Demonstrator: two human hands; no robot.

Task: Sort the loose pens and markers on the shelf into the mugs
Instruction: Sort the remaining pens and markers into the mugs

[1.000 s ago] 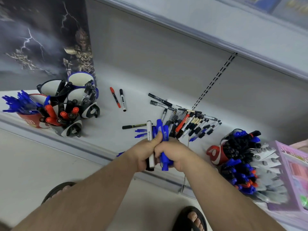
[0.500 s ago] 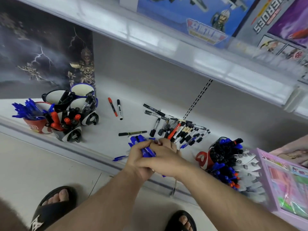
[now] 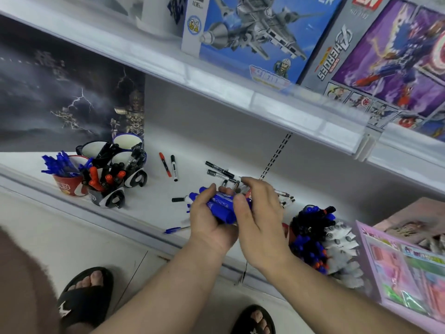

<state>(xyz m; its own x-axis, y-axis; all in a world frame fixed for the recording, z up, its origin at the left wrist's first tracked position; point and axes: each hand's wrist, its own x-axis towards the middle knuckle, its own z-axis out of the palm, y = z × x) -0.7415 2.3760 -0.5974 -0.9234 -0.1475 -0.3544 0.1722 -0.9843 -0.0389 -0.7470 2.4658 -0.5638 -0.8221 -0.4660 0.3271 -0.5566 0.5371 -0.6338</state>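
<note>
Head camera, looking down at a white shelf [image 3: 154, 189]. The left hand [image 3: 212, 222] is curled round a bundle of blue markers [image 3: 222, 206], held just above the shelf's front part. The right hand [image 3: 258, 213] lies against the bundle's right end, thumb on the markers, fingers loosely bent; whether it grips or only steadies them is unclear.

More loose pens [image 3: 220, 171] lie behind the hands, and a red marker [image 3: 165, 164] and a black marker [image 3: 174, 168] lie side by side further left. A single blue pen [image 3: 173, 229] sits near the shelf's front edge. The mugs [image 3: 106, 169] stand clustered at the left, already crowded with pens.

Risks, as a judgement — the bundle is thick, so a marker could slip from the grasp and roll off the front lip. Pushing many into a full mug might tip it or knock out others.

Hard to see: the hands hide much of the loose pile, the right-hand containers [image 3: 313, 227] are buried under pens, and the mug interiors are mostly blocked.
</note>
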